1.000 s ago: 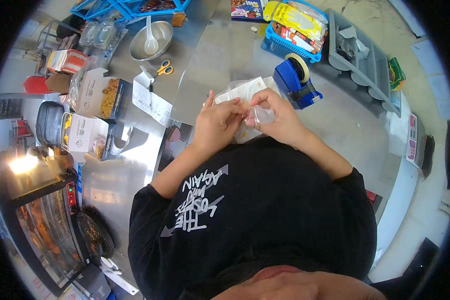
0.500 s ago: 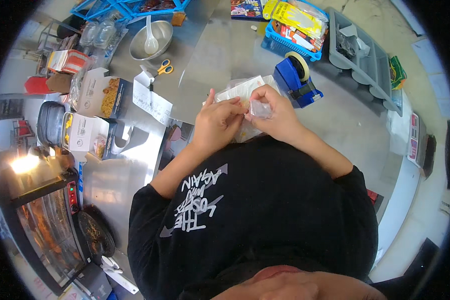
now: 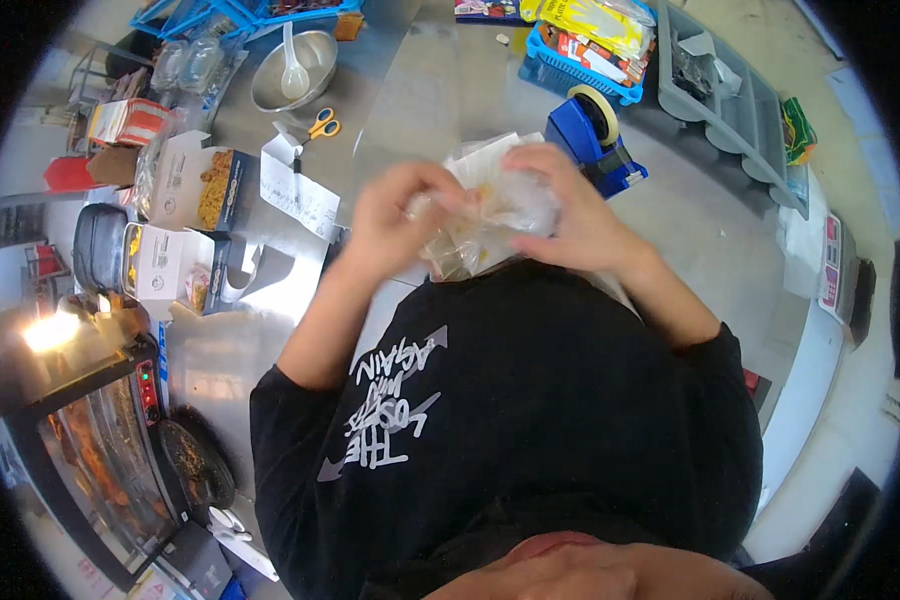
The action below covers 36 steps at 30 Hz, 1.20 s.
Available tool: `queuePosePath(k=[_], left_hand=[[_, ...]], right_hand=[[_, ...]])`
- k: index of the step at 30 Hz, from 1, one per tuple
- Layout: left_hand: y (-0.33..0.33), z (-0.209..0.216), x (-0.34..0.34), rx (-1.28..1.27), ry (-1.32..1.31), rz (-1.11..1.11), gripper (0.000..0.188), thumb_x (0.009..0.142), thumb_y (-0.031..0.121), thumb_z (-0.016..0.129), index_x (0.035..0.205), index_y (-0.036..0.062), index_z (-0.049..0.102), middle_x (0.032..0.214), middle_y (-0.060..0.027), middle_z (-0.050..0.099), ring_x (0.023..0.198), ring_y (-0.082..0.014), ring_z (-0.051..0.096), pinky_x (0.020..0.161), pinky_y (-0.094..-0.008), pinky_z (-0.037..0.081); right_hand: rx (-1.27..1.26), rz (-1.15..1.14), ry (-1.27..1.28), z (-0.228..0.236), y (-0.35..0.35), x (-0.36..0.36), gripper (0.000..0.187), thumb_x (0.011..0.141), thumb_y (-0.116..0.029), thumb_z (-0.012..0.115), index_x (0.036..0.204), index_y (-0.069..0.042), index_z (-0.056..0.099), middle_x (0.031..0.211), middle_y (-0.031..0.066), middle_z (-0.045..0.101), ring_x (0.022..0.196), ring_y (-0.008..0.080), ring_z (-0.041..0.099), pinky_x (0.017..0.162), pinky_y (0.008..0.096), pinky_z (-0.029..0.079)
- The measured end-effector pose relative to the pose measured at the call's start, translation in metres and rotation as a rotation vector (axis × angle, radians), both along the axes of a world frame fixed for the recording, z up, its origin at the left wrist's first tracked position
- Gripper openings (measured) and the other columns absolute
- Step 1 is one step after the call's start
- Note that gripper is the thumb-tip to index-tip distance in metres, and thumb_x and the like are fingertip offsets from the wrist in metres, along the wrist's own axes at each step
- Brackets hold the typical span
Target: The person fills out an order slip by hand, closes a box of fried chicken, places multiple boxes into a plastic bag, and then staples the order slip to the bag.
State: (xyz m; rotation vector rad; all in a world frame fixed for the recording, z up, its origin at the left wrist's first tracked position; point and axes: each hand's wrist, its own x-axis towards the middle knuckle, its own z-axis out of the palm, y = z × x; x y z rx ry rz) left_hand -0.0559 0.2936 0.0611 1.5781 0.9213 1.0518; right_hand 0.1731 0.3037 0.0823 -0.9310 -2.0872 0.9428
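Observation:
Between my hands, close to my body, is a crumpled clear plastic bag [image 3: 518,212]. My right hand [image 3: 585,215] curves round its right side, thumb below and fingers above. My left hand [image 3: 395,215] is smeared by motion; its curled fingertips meet the bag's left part. Beneath the bag lies a white paper packet or box [image 3: 480,155] with yellowish marks, partly covered by my hands. Just beyond my right hand stands a blue tape dispenser [image 3: 585,145] with a roll of tape.
On the left steel surface are open food boxes [image 3: 175,265], a written paper slip [image 3: 300,195], scissors [image 3: 322,124] and a metal bowl [image 3: 270,92] with a white spoon. A blue basket [image 3: 580,75] and a grey compartment tray [image 3: 735,130] stand at the back right. A lit food warmer [image 3: 100,440] is lower left.
The small folded clear packet in my right hand now appears as a larger, spread-out plastic bag. My hands have moved apart, the left one leftward and the right one to the right.

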Motion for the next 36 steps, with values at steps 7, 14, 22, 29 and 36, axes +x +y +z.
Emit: queuePosePath(k=[7,14,22,29,36], left_hand=[[0.081,-0.076,-0.001,-0.614,-0.342,-0.188,0.035,0.087,0.025,0.043,0.110,0.0013,0.055,0.105,-0.0141,0.059,0.092,-0.0195,0.059,0.083,-0.0335,0.045],[0.074,-0.087,-0.022,-1.108,-0.331,-0.675,0.037,0.084,0.019,0.048,0.113,-0.0030,0.051,0.108,-0.0156,0.057,0.094,-0.0204,0.059,0.082,-0.0319,0.047],[0.065,-0.023,0.009,-0.818,0.345,-0.560,0.048,0.082,0.024,0.054,0.123,0.0024,0.044,0.118,-0.0105,0.052,0.099,-0.0150,0.054,0.083,-0.0275,0.044],[0.089,-0.070,-0.007,-1.175,-0.118,-0.467,0.040,0.080,0.018,0.055,0.115,-0.0016,0.050,0.108,-0.0143,0.057,0.092,-0.0198,0.059,0.078,-0.0332,0.049],[0.084,-0.055,0.002,-0.945,0.226,-0.434,0.041,0.081,0.018,0.054,0.117,-0.0010,0.049,0.110,-0.0131,0.056,0.093,-0.0198,0.058,0.079,-0.0330,0.048]], right_hand=[[0.190,-0.084,-0.315,-0.083,-0.006,0.048,0.066,0.055,-0.017,0.075,0.110,-0.001,0.041,0.127,0.0216,0.035,0.114,0.0383,0.038,0.095,0.0410,0.033],[0.088,-0.208,-0.114,-0.061,-0.036,0.035,0.073,0.060,-0.017,0.073,0.124,-0.010,0.038,0.123,0.0194,0.041,0.109,0.0371,0.044,0.090,0.0397,0.037],[0.096,-0.124,0.047,-0.077,-0.027,0.032,0.082,0.059,-0.016,0.077,0.129,-0.016,0.035,0.134,0.0185,0.028,0.120,0.0348,0.033,0.098,0.0364,0.030],[-0.014,-0.123,-0.160,-0.050,-0.009,0.028,0.090,0.053,-0.017,0.078,0.130,-0.013,0.033,0.136,0.0183,0.025,0.123,0.0334,0.031,0.099,0.0390,0.029],[0.007,-0.193,-0.098,-0.059,-0.015,0.011,0.095,0.048,-0.021,0.080,0.130,-0.012,0.034,0.135,0.0182,0.028,0.122,0.0356,0.031,0.099,0.0399,0.029]])
